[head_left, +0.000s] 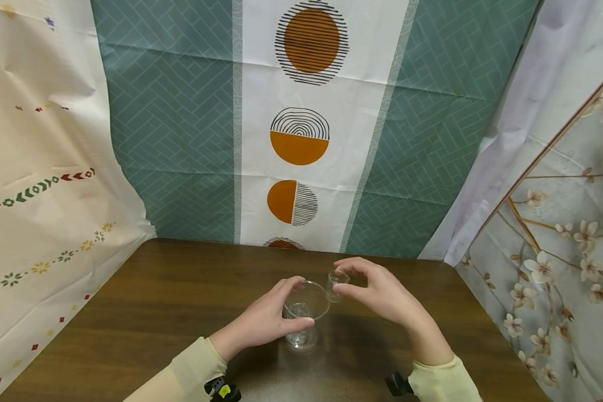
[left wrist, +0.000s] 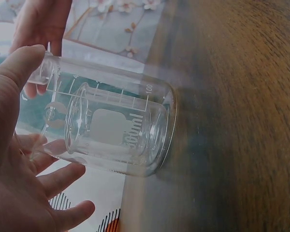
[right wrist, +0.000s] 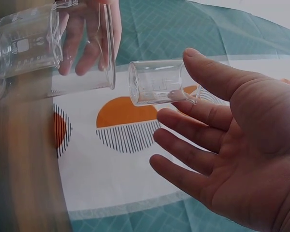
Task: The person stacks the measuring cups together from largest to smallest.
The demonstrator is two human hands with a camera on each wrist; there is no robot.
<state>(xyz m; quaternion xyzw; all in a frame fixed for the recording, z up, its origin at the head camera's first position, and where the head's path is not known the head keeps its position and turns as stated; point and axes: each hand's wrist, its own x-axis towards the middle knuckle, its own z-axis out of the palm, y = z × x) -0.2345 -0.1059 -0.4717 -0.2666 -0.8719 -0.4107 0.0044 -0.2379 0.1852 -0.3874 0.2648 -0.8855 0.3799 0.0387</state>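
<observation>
My left hand (head_left: 266,315) holds a large clear glass beaker (head_left: 317,304) near its rim, thumb on the near side and fingers on the far side. The beaker stands upright, its base down at the tabletop. Inside it sits a smaller glass beaker (left wrist: 111,125), seen through the printed outer wall in the left wrist view. Right of the rim, my right hand (head_left: 377,290) pinches a tiny glass beaker (right wrist: 157,82) by its top between thumb and index finger. The tiny beaker hangs above the table, outside the large one; the other right fingers are spread.
A dark brown wooden table (head_left: 181,312) lies under both hands. Behind it hangs a green and white cloth (head_left: 181,139) with orange circles. A cream cloth (head_left: 45,223) lines the left side, and a floral cloth (head_left: 558,279) the right.
</observation>
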